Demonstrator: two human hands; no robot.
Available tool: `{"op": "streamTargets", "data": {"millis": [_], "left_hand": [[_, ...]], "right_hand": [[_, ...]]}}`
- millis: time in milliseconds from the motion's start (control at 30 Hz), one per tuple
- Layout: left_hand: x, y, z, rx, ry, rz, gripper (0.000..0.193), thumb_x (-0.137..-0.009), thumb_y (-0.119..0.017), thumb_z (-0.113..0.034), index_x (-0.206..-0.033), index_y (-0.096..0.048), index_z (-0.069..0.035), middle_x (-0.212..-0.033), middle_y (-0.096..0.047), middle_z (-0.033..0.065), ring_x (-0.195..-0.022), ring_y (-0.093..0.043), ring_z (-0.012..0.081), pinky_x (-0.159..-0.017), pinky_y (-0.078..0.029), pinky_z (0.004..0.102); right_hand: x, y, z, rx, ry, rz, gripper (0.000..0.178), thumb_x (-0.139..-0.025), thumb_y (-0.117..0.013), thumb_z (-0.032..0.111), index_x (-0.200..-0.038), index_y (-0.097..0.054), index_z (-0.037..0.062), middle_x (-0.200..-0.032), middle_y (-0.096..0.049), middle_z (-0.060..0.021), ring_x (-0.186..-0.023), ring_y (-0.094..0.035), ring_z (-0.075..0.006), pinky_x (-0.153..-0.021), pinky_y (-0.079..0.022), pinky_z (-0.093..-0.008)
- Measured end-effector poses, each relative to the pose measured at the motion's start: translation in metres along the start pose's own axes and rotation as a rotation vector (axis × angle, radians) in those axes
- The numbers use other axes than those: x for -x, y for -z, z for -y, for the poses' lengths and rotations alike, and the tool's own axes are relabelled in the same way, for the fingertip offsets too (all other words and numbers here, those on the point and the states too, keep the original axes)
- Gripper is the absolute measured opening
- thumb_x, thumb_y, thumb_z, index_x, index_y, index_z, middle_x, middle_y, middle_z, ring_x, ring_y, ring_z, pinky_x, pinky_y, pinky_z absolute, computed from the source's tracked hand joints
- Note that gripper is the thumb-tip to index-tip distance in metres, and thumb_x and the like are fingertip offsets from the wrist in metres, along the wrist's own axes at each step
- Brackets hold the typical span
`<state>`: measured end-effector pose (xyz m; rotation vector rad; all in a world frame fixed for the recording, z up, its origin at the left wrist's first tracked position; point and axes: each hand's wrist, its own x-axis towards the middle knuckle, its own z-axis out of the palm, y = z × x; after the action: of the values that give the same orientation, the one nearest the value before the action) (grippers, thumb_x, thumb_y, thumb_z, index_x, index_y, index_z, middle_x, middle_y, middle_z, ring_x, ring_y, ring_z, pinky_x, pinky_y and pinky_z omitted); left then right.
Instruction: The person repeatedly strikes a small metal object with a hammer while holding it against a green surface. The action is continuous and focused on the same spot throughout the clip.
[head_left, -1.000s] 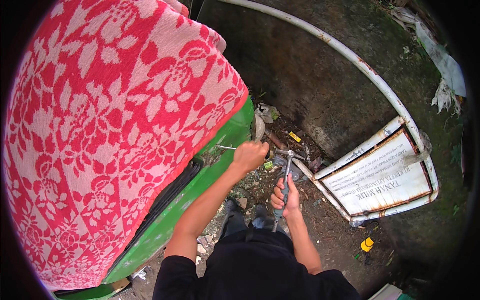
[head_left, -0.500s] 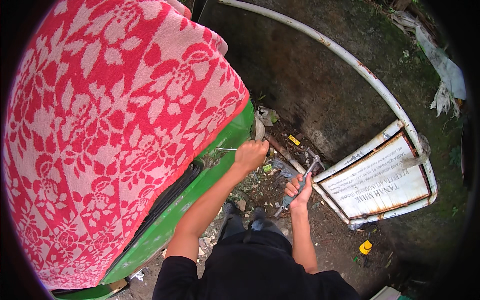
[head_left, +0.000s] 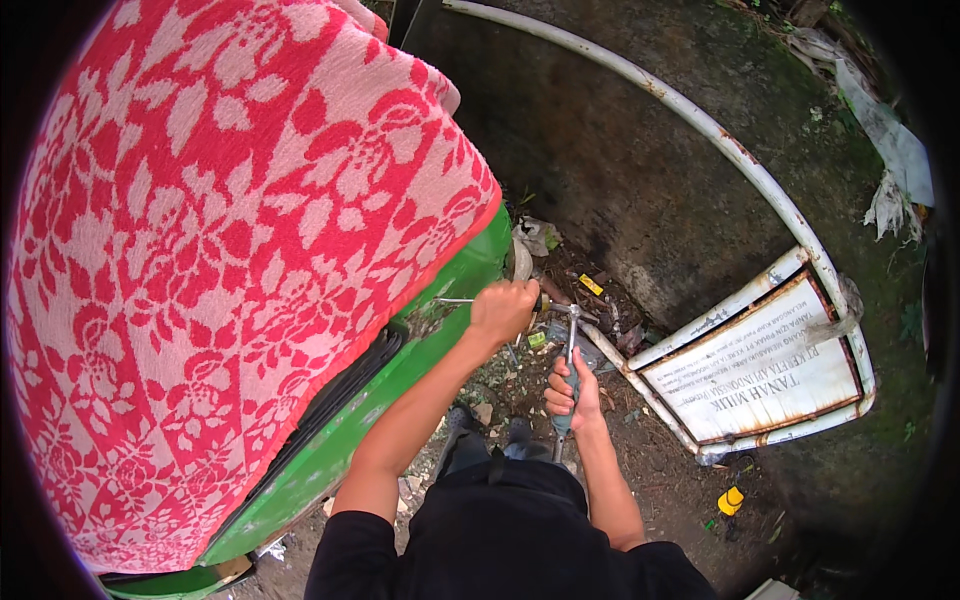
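Note:
My left hand is closed around the handle of a screwdriver. The thin shaft points left, its tip at a worn patch of the green painted metal body. In my right hand is an upright hammer-like steel tool with a grey-blue grip. Its small crosswise head is right by the butt of the screwdriver handle; whether they touch I cannot tell. A red and pink floral towel covers most of the green body.
A white, rusty tubular frame with a sign panel lies to the right against a dark mossy slab. Litter, stones and a yellow plastic piece lie on the dirt around my feet.
My right hand has swung left and turned its tool more upright, bringing the head to the screwdriver's butt. My left hand and the screwdriver stay almost still.

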<state>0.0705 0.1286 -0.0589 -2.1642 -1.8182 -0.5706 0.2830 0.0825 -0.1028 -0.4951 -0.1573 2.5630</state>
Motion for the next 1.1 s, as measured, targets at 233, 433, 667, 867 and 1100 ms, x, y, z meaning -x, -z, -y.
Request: {"op": "streamTargets", "data": {"millis": [233, 433, 667, 867, 1100], "left_hand": [[0.006, -0.003, 0.003, -0.023, -0.005, 0.06, 0.01, -0.072, -0.067, -0.011, -0.075, -0.058, -0.008, -0.069, -0.065, 0.0104, -0.064, -0.068, 0.0254, -0.056, -0.054, 0.0369], [0.005, 0.0, 0.005, -0.012, 0.002, 0.032, 0.01, -0.07, -0.066, -0.009, -0.073, -0.057, -0.008, -0.067, -0.063, 0.0098, -0.062, -0.067, 0.0256, -0.054, -0.053, 0.037], [0.003, -0.005, 0.002, -0.011, 0.005, -0.041, 0.008, -0.069, -0.063, -0.006, -0.071, -0.055, -0.008, -0.064, -0.061, 0.0098, -0.06, -0.066, 0.0259, -0.053, -0.052, 0.0377], [0.003, -0.001, 0.004, -0.04, 0.018, 0.08, 0.015, -0.07, -0.071, -0.012, -0.075, -0.057, -0.007, -0.069, -0.065, 0.0101, -0.066, -0.068, 0.0248, -0.057, -0.054, 0.0362], [-0.001, 0.002, 0.003, -0.007, 0.039, -0.002, 0.009, -0.068, -0.064, -0.006, -0.072, -0.056, -0.008, -0.067, -0.063, 0.0102, -0.062, -0.066, 0.0258, -0.053, -0.052, 0.0376]], "right_hand": [[0.001, 0.002, 0.017, -0.298, 0.437, -0.16, 0.051, -0.101, -0.041, 0.059, -0.076, -0.046, 0.0156, -0.052, -0.034, 0.0042, -0.038, -0.031, -0.0081, -0.033, -0.027, -0.0242], [0.0, 0.005, 0.019, -0.128, -0.013, -0.066, 0.051, -0.102, -0.039, 0.058, -0.076, -0.047, 0.0141, -0.051, -0.036, 0.0036, -0.038, -0.033, -0.0097, -0.033, -0.028, -0.0253], [0.007, -0.002, 0.012, -0.038, 0.028, -0.037, 0.051, -0.101, -0.041, 0.06, -0.076, -0.044, 0.0158, -0.052, -0.035, 0.0039, -0.037, -0.03, -0.0089, -0.033, -0.027, -0.0247], [0.009, 0.0, 0.025, -0.166, 0.308, -0.209, 0.051, -0.101, -0.041, 0.06, -0.076, -0.045, 0.016, -0.052, -0.034, 0.0045, -0.038, -0.031, -0.0082, -0.033, -0.027, -0.0248], [0.001, 0.003, 0.02, -0.031, -0.053, -0.055, 0.05, -0.101, -0.042, 0.058, -0.077, -0.046, 0.0145, -0.052, -0.037, 0.0023, -0.038, -0.032, -0.0096, -0.033, -0.028, -0.0253]]}}
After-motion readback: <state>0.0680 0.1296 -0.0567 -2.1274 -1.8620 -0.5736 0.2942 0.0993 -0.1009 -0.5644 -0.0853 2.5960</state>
